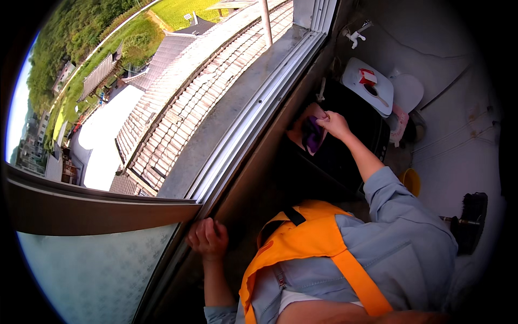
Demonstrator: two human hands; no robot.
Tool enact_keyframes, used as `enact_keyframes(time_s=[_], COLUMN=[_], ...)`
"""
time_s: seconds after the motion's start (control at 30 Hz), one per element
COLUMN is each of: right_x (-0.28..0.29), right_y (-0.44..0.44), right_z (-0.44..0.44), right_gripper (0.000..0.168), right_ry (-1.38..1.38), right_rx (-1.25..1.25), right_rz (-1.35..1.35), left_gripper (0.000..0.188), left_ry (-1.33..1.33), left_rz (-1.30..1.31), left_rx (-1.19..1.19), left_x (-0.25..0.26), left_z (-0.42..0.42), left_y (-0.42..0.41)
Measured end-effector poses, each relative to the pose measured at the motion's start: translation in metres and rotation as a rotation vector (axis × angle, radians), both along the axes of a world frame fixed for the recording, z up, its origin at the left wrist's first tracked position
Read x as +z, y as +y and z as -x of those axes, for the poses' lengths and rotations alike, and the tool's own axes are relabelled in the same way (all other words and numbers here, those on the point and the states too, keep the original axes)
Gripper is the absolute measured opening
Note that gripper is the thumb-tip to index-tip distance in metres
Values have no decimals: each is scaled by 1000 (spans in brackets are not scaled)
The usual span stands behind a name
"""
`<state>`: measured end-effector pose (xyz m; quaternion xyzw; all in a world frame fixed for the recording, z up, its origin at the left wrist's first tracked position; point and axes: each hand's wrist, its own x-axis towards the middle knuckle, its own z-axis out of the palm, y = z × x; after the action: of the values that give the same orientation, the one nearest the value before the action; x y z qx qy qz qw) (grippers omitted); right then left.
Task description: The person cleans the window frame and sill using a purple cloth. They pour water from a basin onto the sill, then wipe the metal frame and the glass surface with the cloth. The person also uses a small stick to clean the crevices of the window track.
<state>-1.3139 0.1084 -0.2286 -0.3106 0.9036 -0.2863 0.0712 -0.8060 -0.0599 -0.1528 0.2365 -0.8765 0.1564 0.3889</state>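
My right hand [336, 126] grips the edge of a pink and purple cloth [311, 131]. The cloth hangs bunched over the dark top of a black appliance [336, 158], probably a washing machine, with buttons along one edge. My left hand [208, 238] rests at the window ledge by the lower corner of the sash, its fingers curled. Whether it grips the ledge or only leans there is not clear. Beside it runs the metal window track [259, 106], and past that the window stands open.
A white lid [351, 69] beyond the appliance carries a brush [375, 95] and a red packet [366, 76]. A wall tap [356, 36] is above. Nearby are a pink plastic piece [400, 124], a yellow bucket [410, 182] and a black broom head [471, 222]. Frosted glass [93, 267] fills the lower left.
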Motion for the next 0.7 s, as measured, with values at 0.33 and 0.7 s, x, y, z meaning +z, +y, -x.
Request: enact_keyframes(time_s=[0.33, 0.7], right_x=[-12, 127], right_y=[12, 55], right_z=[11, -13], right_gripper=[10, 5], right_ry=[-752, -1364], right_rx=[-101, 505], right_rz=[558, 1273], left_gripper=[21, 14], left_ry=[41, 350], left_rz=[-53, -1644], left_rx=[40, -596], left_x=[15, 38], left_z=[5, 190], left_y=[19, 63])
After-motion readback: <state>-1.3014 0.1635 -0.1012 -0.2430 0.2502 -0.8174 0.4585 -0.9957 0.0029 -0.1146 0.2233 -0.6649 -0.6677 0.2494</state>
